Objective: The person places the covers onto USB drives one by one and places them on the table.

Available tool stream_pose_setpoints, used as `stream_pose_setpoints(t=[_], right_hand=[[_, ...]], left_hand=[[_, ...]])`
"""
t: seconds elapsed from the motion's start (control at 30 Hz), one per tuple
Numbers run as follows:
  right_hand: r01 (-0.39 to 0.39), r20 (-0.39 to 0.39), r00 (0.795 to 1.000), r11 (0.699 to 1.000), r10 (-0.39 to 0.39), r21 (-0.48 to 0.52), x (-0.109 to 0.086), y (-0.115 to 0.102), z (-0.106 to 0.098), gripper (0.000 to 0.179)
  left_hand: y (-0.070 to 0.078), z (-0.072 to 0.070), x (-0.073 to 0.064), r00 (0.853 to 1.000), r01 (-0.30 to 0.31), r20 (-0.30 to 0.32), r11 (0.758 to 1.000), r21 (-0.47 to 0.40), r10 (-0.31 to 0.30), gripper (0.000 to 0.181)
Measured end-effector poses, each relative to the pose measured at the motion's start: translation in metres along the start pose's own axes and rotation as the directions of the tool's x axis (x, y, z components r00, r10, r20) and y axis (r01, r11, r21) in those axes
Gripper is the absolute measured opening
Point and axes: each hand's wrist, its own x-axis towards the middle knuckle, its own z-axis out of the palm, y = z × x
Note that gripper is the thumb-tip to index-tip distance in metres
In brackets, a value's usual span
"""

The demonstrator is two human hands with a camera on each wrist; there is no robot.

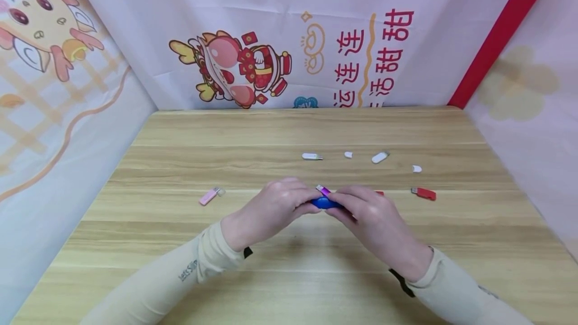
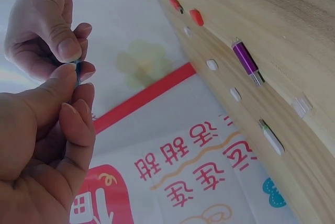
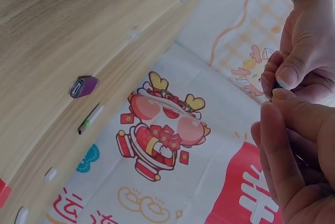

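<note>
Both hands meet over the table and hold one small blue oval plastic piece (image 1: 327, 203), about the size of a flash drive. My left hand (image 1: 275, 204) pinches its left end between thumb and fingers. My right hand (image 1: 377, 219) pinches the right end the same way. In the left wrist view only a thin blue edge (image 2: 78, 71) shows between the fingertips; the rest is hidden. Just beyond the hands a purple flash drive (image 1: 323, 190) lies on the table with its metal plug bare, seen whole in the left wrist view.
A pink flash drive (image 1: 208, 196) lies left, beside a clear cap (image 1: 221, 191). Farther back are two white flash drives (image 1: 311, 156) and two white caps (image 1: 348, 155). A red flash drive (image 1: 424, 193) lies right; a red piece (image 1: 380, 193) peeks out behind the right hand. Printed cloth surrounds the table.
</note>
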Motion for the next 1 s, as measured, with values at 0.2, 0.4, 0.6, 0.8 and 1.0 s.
stream_pose_setpoints(t=[0.2,0.4,0.6,0.8,1.0], right_hand=[[-0.002,-0.008,1.0,1.0,0.003,0.024,0.0022,-0.0002,0.002,0.032],[0.001,-0.019,1.0,0.999,0.0,0.032,0.0048,-0.0019,0.0035,0.033],[-0.022,0.002,1.0,0.999,0.022,0.034,0.0056,-0.0036,0.003,0.034],[-0.031,0.017,0.999,0.999,0.031,0.031,0.0066,-0.0044,0.0036,0.034],[-0.042,0.035,0.999,0.998,0.04,0.039,0.0081,-0.0044,0.0038,0.033]], left_hand=[[-0.0002,-0.001,-0.001,1.0,0.023,0.015,1.0,-0.019,-0.023,0.022],[0.0001,-0.0034,-0.0017,0.999,0.037,0.029,0.999,-0.014,-0.036,0.023],[0.0,-0.0046,-0.0027,0.998,0.044,0.038,0.999,-0.003,-0.044,0.025],[0.0003,-0.0054,-0.0033,0.998,0.041,0.039,0.999,0.02,-0.042,0.025],[0.0005,-0.0061,-0.0047,0.999,0.036,0.034,0.999,0.019,-0.036,0.025]])
